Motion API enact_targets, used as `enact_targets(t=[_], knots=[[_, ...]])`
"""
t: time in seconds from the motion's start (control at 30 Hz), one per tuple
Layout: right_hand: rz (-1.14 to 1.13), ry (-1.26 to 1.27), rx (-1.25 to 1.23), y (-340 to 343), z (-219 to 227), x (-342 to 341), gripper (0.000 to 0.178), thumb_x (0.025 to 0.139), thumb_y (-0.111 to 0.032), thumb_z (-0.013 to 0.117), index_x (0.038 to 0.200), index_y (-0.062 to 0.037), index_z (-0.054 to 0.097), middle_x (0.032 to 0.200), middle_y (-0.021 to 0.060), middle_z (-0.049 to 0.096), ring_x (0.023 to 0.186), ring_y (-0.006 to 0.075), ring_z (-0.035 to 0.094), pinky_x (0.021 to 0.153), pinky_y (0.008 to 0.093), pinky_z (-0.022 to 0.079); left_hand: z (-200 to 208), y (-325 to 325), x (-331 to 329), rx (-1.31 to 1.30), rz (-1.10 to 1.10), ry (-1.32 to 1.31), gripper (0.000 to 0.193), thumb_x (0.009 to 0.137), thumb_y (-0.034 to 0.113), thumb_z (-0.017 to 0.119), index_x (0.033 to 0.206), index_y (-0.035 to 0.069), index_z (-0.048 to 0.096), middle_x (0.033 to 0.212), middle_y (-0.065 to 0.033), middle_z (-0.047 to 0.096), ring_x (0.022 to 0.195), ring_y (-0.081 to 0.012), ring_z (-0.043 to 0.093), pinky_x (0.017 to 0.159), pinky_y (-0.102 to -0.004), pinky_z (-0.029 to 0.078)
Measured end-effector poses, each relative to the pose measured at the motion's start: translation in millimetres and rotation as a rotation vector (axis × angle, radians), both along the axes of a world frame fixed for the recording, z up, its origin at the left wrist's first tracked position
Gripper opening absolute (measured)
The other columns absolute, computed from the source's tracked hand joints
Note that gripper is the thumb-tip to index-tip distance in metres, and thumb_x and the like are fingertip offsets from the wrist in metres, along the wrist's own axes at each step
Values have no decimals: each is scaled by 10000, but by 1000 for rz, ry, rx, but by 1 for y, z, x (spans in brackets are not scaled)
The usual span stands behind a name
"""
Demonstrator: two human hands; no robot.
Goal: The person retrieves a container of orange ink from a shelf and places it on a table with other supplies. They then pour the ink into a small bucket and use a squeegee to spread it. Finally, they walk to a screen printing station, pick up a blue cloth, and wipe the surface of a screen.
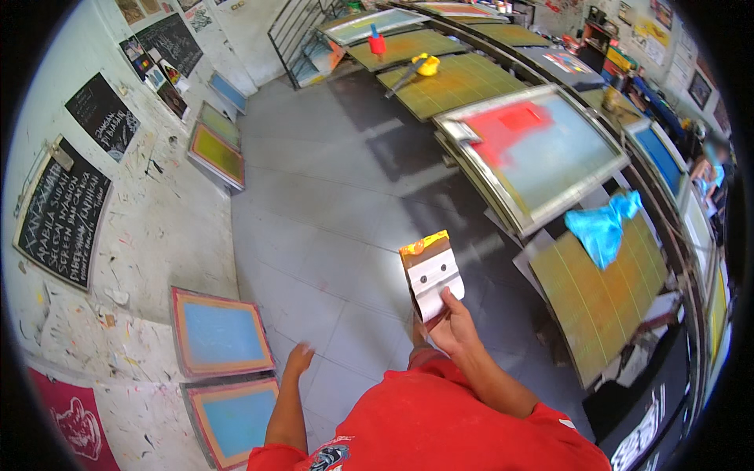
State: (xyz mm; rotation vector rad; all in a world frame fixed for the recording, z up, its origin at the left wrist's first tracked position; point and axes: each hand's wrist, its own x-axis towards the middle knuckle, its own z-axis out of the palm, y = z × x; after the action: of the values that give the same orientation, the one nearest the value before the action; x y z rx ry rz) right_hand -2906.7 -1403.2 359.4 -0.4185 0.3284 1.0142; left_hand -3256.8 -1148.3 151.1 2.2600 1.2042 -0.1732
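Note:
My right hand (454, 326) grips a small flat squeegee (437, 284) in front of me, thumb lying on its face. The squeegee has brown sides, a white middle with two dark round spots, and a yellow-orange smeared upper edge. My left hand (299, 359) hangs low on the left, blurred by motion, so its fingers cannot be made out. It is above the floor, nearest to a blue screen frame (224, 336) leaning on the wall.
Along the right runs a row of printing boards (601, 294), with a framed screen (542, 153) smeared red and a blue cloth (603, 228). A yellow object (426, 65) lies farther back. Grey floor (314, 212) stretches ahead; more frames (216, 153) lean left. A person (711, 173) is at far right.

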Motion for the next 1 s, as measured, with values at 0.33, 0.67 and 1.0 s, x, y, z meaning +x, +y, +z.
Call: enact_targets(t=[0.33, 0.67, 1.0], knots=[[320, 131, 121, 247, 23, 145, 374, 829, -229, 615, 1164, -102, 506, 1121, 37, 579, 1064, 205, 538, 917, 371, 429, -42, -6, -110, -399, 579, 375, 362, 841, 393, 482, 947, 78, 625, 956, -216, 615, 920, -378, 577, 773, -467, 452], [112, -227, 32, 509, 26, 262, 367, 872, -187, 553, 1212, -88, 454, 1184, 44, 540, 1087, 198, 523, 934, 359, 424, -85, 264, 132, -534, 418, 179, 372, 839, 351, 498, 1004, 31, 593, 958, -223, 613, 950, -372, 570, 801, -447, 451], [-386, -750, -402, 723, 63, 417, 398, 822, -82, 602, 1179, -23, 435, 1092, 80, 550, 974, 188, 560, 810, 345, 473, 28, 817, 304, 122, 520, -364, 252, 853, 200, 536, 952, -32, 546, 832, -149, 602, 761, -268, 574, 692, -350, 446]])
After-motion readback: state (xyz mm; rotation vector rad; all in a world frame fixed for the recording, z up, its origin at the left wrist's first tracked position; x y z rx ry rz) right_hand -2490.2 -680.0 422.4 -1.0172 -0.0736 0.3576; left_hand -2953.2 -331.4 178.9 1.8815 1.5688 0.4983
